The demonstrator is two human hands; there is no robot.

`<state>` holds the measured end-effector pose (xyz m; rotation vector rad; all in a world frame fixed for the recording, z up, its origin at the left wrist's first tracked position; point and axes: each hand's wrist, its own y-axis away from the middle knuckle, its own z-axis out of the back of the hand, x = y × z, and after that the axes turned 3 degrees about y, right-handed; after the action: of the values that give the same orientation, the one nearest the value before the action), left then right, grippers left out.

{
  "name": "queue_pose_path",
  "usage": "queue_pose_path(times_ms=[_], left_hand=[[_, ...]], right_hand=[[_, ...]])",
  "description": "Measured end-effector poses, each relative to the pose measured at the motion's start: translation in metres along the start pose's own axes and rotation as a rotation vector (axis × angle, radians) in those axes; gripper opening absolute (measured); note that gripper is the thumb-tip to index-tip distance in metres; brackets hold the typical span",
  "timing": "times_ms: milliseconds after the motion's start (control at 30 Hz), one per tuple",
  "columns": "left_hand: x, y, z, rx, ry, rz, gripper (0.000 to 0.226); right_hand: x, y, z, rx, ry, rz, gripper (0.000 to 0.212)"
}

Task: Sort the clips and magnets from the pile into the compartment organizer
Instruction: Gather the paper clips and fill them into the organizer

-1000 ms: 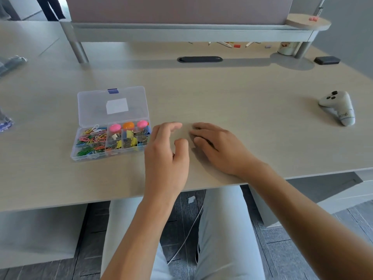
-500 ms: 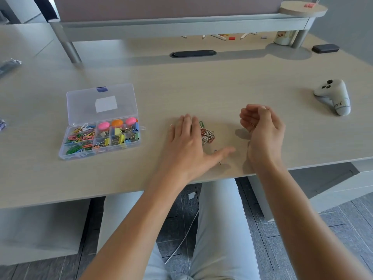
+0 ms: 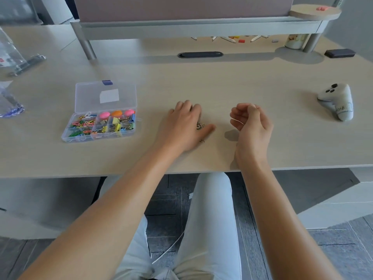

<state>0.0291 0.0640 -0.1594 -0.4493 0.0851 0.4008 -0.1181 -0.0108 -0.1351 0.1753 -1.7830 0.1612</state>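
The clear compartment organizer lies on the desk left of centre with its lid folded back. It holds coloured paper clips, binder clips and round pink and orange magnets. My left hand rests flat on the desk over the pile of clips; only a few clips show past my thumb. One small clip lies loose near that thumb. My right hand hovers just above the desk to the right, fingers curled, pinching a thin silver paper clip.
A white game controller lies at the right. A black box and a cup stand at the back right under the raised shelf. Clear plastic bags lie at the far left. The desk's front edge runs just below my wrists.
My right hand lifted off the pile, moved right and curled round a clip. My left hand spread flat and now covers most of the pile.
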Motion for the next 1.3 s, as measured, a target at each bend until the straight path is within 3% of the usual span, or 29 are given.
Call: queue_pose_path(times_ms=[167,400,500,767,933,1000,1100,1300], left_hand=[[-0.011,-0.017,0.0,-0.021,-0.011,-0.073,0.029],[-0.017,-0.038,-0.005,-0.016,-0.061,-0.078,0.04],[-0.015,-0.042,-0.004,-0.034,0.061,-0.021,0.046],[-0.004,-0.045,0.018,-0.262,0.84,0.551,0.057],[0.01,-0.036,0.034,-0.215,1.651,0.987,0.04],[0.019,-0.033,0.041,-0.126,2.009,1.051,0.04],[0.026,-0.034,0.046,-0.045,2.341,1.114,0.038],[0.03,-0.031,0.047,0.006,2.565,1.227,0.037]], right_hand=[[0.0,0.001,0.004,0.03,0.001,-0.014,0.032],[-0.002,-0.002,0.007,0.056,-0.007,-0.001,0.03],[-0.003,-0.003,0.007,0.064,0.006,-0.019,0.031],[-0.004,0.002,-0.001,0.093,0.204,0.057,0.023],[-0.018,0.002,-0.013,0.221,0.56,0.19,0.027],[-0.017,0.003,-0.017,0.242,0.646,0.197,0.029],[-0.015,0.006,-0.021,0.212,0.696,0.193,0.03],[-0.015,0.009,-0.025,0.2,0.836,0.216,0.032]])
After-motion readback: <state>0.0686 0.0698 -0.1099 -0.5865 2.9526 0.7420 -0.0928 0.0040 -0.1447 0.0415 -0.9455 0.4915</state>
